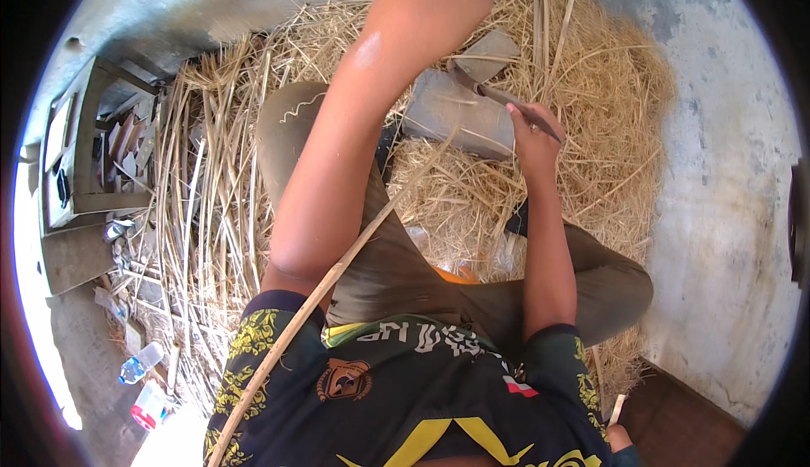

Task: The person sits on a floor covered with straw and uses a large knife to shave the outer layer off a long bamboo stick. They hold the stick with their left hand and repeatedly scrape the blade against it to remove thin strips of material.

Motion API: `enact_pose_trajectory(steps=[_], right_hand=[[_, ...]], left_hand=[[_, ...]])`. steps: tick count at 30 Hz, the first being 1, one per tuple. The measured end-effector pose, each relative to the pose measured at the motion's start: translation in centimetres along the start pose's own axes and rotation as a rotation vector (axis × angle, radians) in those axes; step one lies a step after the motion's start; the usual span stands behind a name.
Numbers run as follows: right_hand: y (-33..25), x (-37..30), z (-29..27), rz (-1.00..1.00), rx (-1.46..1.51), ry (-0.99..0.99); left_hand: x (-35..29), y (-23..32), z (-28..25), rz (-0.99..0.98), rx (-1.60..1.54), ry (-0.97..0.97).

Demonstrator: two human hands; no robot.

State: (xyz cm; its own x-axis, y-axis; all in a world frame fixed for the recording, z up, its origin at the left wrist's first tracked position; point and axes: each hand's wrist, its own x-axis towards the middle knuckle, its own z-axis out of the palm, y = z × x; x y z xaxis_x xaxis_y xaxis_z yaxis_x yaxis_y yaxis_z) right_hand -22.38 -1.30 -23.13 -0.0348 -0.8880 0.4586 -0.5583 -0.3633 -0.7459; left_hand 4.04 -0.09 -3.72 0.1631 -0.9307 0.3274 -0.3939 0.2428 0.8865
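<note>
My left hand (434, 3) is raised at the top edge, its fingers curled closed; what they hold, if anything, I cannot make out. In my right hand (537, 142) is a dark, worn knife (499, 96), gripped with the thumb along it. The knife reaches left over a grey block (456, 113) that lies between my knees. A flat grey stone (491, 53) rests just beyond the block. One long pale bamboo strip (346, 260) slants from near the block, across my thigh and past my left elbow, to the lower left.
Straw-like shavings (607, 113) are heaped around, against a pale wall (726, 214). Split strips (202, 197) lie at left, beside a wooden cabinet (110, 146). Plastic bottles (142, 364) sit lower left. Part of another person (622, 438) shows at lower right.
</note>
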Motion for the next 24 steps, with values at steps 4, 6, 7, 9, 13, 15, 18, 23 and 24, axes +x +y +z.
enact_pose_trajectory(steps=[4,6,7,9,13,15,18,23,24], right_hand=[[-6.7,3.1,-0.6,0.305,-0.029,-0.030],[-7.0,4.6,-2.2,0.296,0.135,0.043],[-7.6,5.4,-2.8,0.291,0.216,0.083],[-10.1,6.7,-4.3,0.296,0.178,0.140],[-14.0,9.3,-7.3,0.237,0.232,0.227],[-15.3,9.7,-8.2,0.194,0.298,0.224],[-16.6,10.0,-9.3,0.118,0.342,0.219],[-19.2,10.9,-10.8,0.000,0.344,0.257],[-20.6,10.9,-11.8,-0.015,0.326,0.306]], left_hand=[[0.6,-1.1,-0.2,-0.084,-0.006,0.035],[0.7,-0.6,-0.2,-0.092,0.054,0.035],[0.8,-0.3,-0.3,-0.094,0.083,0.033],[0.7,-0.2,-0.2,-0.117,0.071,-0.002],[0.3,-0.1,-0.2,-0.109,0.082,-0.036],[0.1,0.8,-0.7,-0.118,0.096,-0.068],[0.2,0.3,-0.5,-0.105,0.152,-0.084],[-0.6,-4.6,1.7,0.220,0.337,-0.193],[-0.8,-5.7,3.6,0.385,0.371,-0.143]])
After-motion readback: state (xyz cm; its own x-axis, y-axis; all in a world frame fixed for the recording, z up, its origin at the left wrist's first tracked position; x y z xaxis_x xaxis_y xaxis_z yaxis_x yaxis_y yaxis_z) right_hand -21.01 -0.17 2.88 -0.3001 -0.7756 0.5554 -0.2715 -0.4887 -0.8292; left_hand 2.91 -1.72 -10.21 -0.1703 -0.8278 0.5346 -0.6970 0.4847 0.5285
